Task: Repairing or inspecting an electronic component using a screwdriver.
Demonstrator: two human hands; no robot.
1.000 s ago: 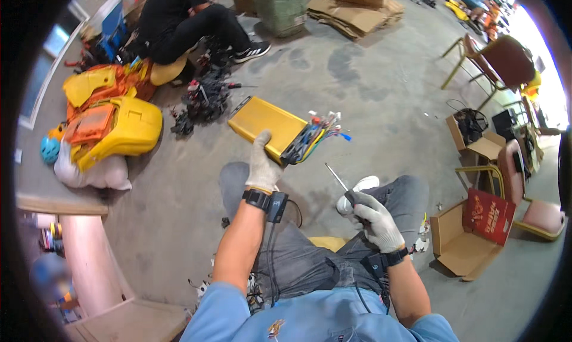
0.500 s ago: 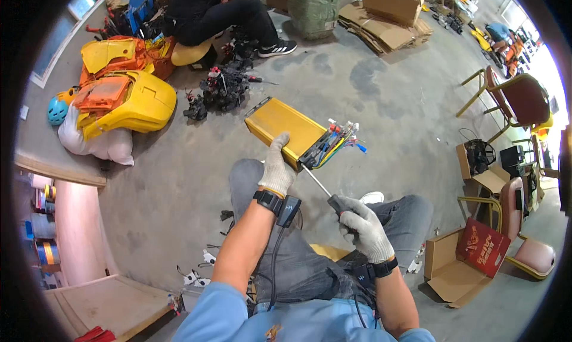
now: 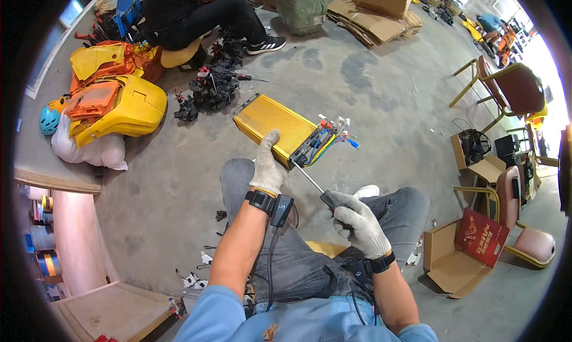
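My left hand (image 3: pixel 268 166), in a white knitted glove, grips the near edge of a gold ribbed metal controller box (image 3: pixel 277 124) held above my left knee. From the box's right end hangs a bundle of coloured wires with plugs (image 3: pixel 332 138). My right hand (image 3: pixel 360 224), also gloved, is closed around the dark handle of a screwdriver (image 3: pixel 310 178). Its shaft slants up to the left, and the tip meets the near corner of the box's end plate. Whether a screw sits under the tip is too small to tell.
Black wired parts (image 3: pixel 214 89) lie on the floor beyond the box. Yellow and orange plastic shells (image 3: pixel 128 106) are piled at left. Another person (image 3: pixel 202 14) sits at the far left. An open cardboard box (image 3: pixel 456 267) and chairs (image 3: pixel 512 89) stand at right.
The whole scene has shifted slightly left and up in the view. The controller box tilts a little differently, showing its ribs more clearly. Both grips and the screwdriver tip's place stay the same.
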